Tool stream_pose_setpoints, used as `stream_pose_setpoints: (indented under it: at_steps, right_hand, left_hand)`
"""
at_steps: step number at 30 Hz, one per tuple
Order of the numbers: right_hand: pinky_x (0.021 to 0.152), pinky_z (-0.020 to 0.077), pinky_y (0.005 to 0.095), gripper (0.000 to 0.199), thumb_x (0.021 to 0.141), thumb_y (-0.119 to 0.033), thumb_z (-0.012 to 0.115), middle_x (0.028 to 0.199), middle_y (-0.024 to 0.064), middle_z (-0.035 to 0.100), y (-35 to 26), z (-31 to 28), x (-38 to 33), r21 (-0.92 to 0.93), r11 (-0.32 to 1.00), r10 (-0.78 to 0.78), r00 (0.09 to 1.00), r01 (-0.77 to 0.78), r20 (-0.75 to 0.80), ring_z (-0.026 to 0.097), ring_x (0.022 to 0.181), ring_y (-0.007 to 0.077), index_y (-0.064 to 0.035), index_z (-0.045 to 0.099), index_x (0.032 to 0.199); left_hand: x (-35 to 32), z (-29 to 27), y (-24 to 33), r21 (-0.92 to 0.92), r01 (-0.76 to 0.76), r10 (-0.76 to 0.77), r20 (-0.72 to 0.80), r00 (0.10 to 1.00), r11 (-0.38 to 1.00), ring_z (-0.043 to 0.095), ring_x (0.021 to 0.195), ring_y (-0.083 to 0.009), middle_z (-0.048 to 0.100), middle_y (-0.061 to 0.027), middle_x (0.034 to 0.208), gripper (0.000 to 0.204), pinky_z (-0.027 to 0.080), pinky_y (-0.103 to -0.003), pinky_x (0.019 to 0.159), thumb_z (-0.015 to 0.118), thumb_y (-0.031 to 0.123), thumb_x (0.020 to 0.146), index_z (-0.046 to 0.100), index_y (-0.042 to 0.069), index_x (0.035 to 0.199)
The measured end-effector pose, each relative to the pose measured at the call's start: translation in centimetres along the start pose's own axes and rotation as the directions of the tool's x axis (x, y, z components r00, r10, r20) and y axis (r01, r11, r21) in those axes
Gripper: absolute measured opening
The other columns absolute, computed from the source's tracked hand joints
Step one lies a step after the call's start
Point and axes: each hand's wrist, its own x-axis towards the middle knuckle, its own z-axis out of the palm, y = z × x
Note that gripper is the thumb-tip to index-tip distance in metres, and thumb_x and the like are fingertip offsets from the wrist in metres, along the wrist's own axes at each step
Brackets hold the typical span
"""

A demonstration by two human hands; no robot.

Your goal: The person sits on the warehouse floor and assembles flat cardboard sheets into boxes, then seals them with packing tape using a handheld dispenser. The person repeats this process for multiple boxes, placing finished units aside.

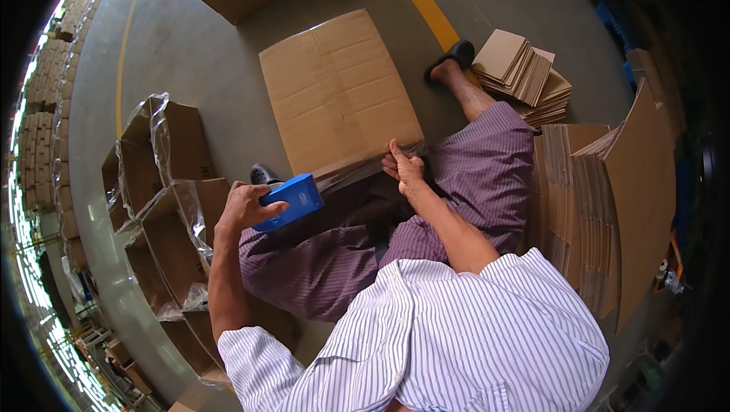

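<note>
Head view | left hand [247, 203] — closed round blue box-shaped tool [296, 200], left of centre; | right hand [408, 170] — at lower-right edge of taped cardboard carton [338, 92], upper centre; cannot tell whether its fingers pinch anything
</note>
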Motion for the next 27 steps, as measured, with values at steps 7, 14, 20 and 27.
stream_pose_setpoints:
  at_steps: [7,14,20,27]
  right_hand:
    - [0.064,0.0571,0.0292,0.047,0.072,-0.048,0.083,0.084,0.0029,0.068,0.3,-0.3,0.4,-0.055,0.997,-0.062,0.998,0.062,-0.006,0.068,0.073,0.0151,-0.0096,0.062,0.088]
    - [0.06,0.0567,0.0284,0.042,0.072,-0.044,0.084,0.08,0.0019,0.068,0.1,-0.4,0.3,-0.037,0.997,-0.072,0.997,0.071,-0.018,0.066,0.066,0.0133,-0.0108,0.061,0.084]
    - [0.059,0.0567,0.0283,0.042,0.073,-0.044,0.084,0.079,0.0023,0.068,0.0,-0.2,0.3,-0.038,0.997,-0.064,0.998,0.064,-0.007,0.067,0.066,0.0134,-0.0105,0.061,0.083]
    - [0.054,0.0554,0.027,0.041,0.073,-0.043,0.084,0.075,0.0018,0.067,-0.2,-0.3,0.6,-0.056,0.994,-0.1,0.994,0.098,-0.036,0.065,0.063,0.0124,-0.0086,0.064,0.082]
  left_hand:
    - [2.1,1.4,-2.0,-0.07,0.06,-0.048,0.17,0.984,0.996,0.062,0.081,-0.0297,0.07,-0.017,0.08,0.057,0.044,-0.042,0.094,0.073,0.052,0.075,0.074,0.003,0.103]
    - [-0.7,1.3,-8.1,-0.058,0.133,-0.125,0.134,0.983,0.989,0.069,0.069,-0.0201,0.07,-0.0168,0.077,0.05,0.055,-0.035,0.068,0.077,0.04,0.076,0.07,-0.005,0.095]
    - [-1.4,0.5,-9.5,-0.13,0.264,-0.235,0.204,0.95,0.956,0.068,0.073,-0.0171,0.071,-0.014,0.08,0.049,0.055,-0.035,0.069,0.076,0.039,0.077,0.07,-0.004,0.099]
    - [-0.5,0.7,-10.4,-0.087,0.461,-0.416,0.309,0.855,0.883,0.069,0.079,-0.0183,0.072,-0.0135,0.087,0.051,0.055,-0.037,0.069,0.075,0.042,0.079,0.07,-0.003,0.103]
